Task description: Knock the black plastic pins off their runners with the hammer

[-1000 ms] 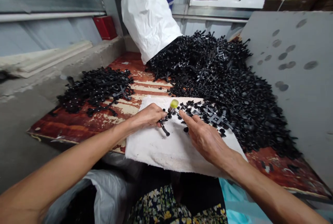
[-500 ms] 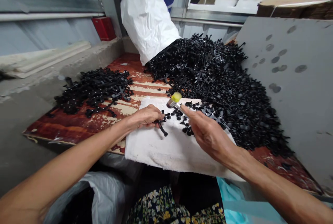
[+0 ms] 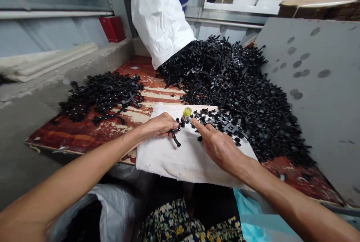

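Observation:
My left hand (image 3: pixel 161 125) is closed on a small black plastic part (image 3: pixel 176 139) with round ends, held low over a white cloth (image 3: pixel 165 161). My right hand (image 3: pixel 216 142) grips the handle of a small mallet (image 3: pixel 186 113) that has a yellow face on top and a metal middle. The mallet's lower face is down at the right end of the black part; whether it presses on it I cannot tell. Loose black round pieces (image 3: pixel 206 112) and cross-shaped parts (image 3: pixel 232 127) lie on the cloth beside my right hand.
A big heap of black parts (image 3: pixel 247 95) spreads across the back and right, spilling from a white sack (image 3: pixel 161 20). A smaller pile (image 3: pixel 104 97) sits on the worn red board (image 3: pixel 56 133) at left. A grey panel (image 3: pixel 315 84) borders the right side.
My right hand has brought the mallet head down and slightly left, upright onto the end of the black part. The left hand stays nearly still.

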`<state>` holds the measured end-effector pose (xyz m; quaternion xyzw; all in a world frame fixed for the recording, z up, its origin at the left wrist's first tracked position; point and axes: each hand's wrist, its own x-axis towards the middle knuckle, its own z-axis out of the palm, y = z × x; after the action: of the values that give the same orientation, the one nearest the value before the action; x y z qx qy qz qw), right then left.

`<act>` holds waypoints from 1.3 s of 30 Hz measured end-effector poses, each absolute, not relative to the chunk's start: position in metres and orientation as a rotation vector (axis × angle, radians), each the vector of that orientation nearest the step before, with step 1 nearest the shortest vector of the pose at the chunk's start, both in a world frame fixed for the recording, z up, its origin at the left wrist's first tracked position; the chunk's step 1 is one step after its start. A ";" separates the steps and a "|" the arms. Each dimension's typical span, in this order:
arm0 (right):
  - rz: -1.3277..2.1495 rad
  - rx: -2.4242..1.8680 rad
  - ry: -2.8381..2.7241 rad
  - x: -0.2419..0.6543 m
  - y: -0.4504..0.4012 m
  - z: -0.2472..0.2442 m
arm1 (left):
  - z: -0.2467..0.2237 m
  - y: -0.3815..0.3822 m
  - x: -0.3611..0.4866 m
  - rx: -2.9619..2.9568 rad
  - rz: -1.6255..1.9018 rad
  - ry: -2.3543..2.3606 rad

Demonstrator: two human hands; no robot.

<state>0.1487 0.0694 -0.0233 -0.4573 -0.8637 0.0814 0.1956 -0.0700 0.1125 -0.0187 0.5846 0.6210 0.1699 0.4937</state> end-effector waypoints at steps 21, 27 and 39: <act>1.358 -1.256 -1.490 0.131 0.078 -0.002 | -0.008 0.062 -0.060 1.114 0.917 1.310; 1.342 -1.232 -1.444 0.124 0.080 -0.008 | -0.006 0.059 -0.036 0.689 0.917 1.133; 1.290 -1.268 -1.309 0.168 0.059 -0.013 | 0.001 0.119 -0.042 0.734 0.853 1.424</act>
<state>0.1680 0.0595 -0.0133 -0.5102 -0.5268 0.5192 0.4389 -0.0424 0.1191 0.0012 0.3185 0.6181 0.3705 0.6159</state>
